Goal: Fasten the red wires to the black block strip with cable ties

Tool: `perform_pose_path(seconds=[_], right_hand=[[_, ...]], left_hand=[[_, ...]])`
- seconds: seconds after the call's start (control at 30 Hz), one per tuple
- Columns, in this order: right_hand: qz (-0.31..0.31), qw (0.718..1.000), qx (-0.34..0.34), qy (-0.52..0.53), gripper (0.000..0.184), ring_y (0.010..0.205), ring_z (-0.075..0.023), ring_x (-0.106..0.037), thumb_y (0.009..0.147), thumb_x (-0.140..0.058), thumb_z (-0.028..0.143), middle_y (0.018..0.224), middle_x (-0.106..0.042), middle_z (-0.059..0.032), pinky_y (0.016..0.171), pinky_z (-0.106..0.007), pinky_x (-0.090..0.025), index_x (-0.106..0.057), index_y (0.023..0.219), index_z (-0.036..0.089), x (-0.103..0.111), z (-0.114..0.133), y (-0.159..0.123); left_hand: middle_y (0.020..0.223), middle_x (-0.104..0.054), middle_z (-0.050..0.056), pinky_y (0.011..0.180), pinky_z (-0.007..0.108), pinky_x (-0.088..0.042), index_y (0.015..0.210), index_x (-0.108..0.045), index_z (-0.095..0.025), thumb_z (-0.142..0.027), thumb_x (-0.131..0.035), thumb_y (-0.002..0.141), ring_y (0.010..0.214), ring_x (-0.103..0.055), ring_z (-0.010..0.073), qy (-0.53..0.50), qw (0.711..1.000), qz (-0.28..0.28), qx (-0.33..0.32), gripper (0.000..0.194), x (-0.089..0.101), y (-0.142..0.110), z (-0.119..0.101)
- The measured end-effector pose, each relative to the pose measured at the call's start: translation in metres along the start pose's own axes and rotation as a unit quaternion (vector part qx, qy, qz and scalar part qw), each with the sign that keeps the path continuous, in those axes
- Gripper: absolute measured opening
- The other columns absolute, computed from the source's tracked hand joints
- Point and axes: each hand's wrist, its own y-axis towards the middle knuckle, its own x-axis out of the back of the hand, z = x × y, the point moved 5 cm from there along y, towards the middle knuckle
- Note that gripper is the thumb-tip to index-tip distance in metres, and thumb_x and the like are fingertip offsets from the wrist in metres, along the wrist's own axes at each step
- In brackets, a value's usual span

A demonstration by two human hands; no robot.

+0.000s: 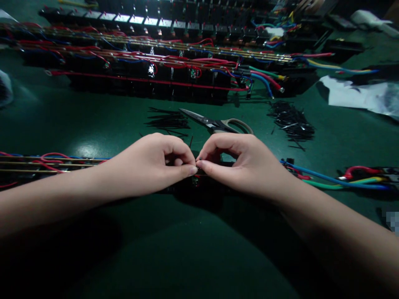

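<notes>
Left hand (pixel 152 166) and right hand (pixel 243 164) at frame centre, both grips pinching 1 black tie (pixel 190 142) over wired strip (pixel 56 164) | scissors (pixel 215 123) just above on table (pixel 93 124) | best kept thumb-tip to thumb-tip, tie pulled snug, wires bunched.

Scissors (pixel 218 123) are lying mid-frame behind both hands, flanked by tie piles (pixel 167 120), with wired strips (pixel 149 62) stretching across the top.

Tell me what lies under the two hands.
A black wired strip runs under the left hand and right hand. What the fingertips pinch is hidden.
</notes>
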Motion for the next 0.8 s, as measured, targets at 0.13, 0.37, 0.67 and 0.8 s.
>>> perform_pose_path(seconds=[0.13, 0.37, 0.67, 0.8], right_hand=[[0.015, 1.0, 0.003, -0.011, 0.009, 0.063, -0.012, -0.064, 0.082, -0.066, 0.011, 0.068, -0.07, 0.0005, 0.058, -0.022, -0.047, -0.072, 0.078, 0.015, -0.0003, 0.0002, 0.0001], [0.021, 0.999, 0.023, -0.027, 0.009, 0.065, -0.0123, -0.066, 0.082, -0.068, 0.012, 0.07, -0.073, 0.0002, 0.059, -0.022, -0.048, -0.074, 0.077, 0.016, -0.0011, -0.0025, 0.0014], [0.013, 0.997, 0.05, -0.058, 0.009, 0.064, -0.0125, -0.066, 0.081, -0.068, 0.009, 0.07, -0.074, -0.0014, 0.059, -0.022, -0.048, -0.076, 0.077, 0.013, -0.0008, -0.0012, 0.0003], [0.009, 0.995, 0.077, -0.065, 0.008, 0.064, -0.012, -0.065, 0.08, -0.069, 0.008, 0.07, -0.074, -0.0022, 0.059, -0.021, -0.048, -0.076, 0.078, 0.011, -0.0016, 0.0003, -0.0008]], left_hand=[[0.061, -0.066, -0.001, 0.045, 0.018, -0.039, 0.076, -0.077, -0.018, -0.034, -0.062, 0.086, 0.053, -0.055, 0.0107, -0.002, 1.0, 0.019, 0.013, 0.023, 0.0006, 0.0016, 0.0023], [0.061, -0.067, -0.001, 0.045, 0.018, -0.039, 0.076, -0.078, -0.019, -0.035, -0.063, 0.084, 0.054, -0.056, 0.011, -0.003, 0.999, 0.029, 0.022, 0.024, 0.0007, 0.0025, 0.0045], [0.06, -0.066, 0.0, 0.044, 0.018, -0.037, 0.075, -0.079, -0.018, -0.038, -0.064, 0.082, 0.053, -0.054, 0.0112, -0.006, 0.999, 0.037, 0.033, 0.026, 0.0009, 0.0037, 0.0069], [0.059, -0.065, 0.0, 0.044, 0.018, -0.036, 0.075, -0.079, -0.017, -0.041, -0.064, 0.081, 0.053, -0.053, 0.0109, -0.011, 0.997, 0.053, 0.062, 0.029, 0.0001, 0.0038, 0.0086]])
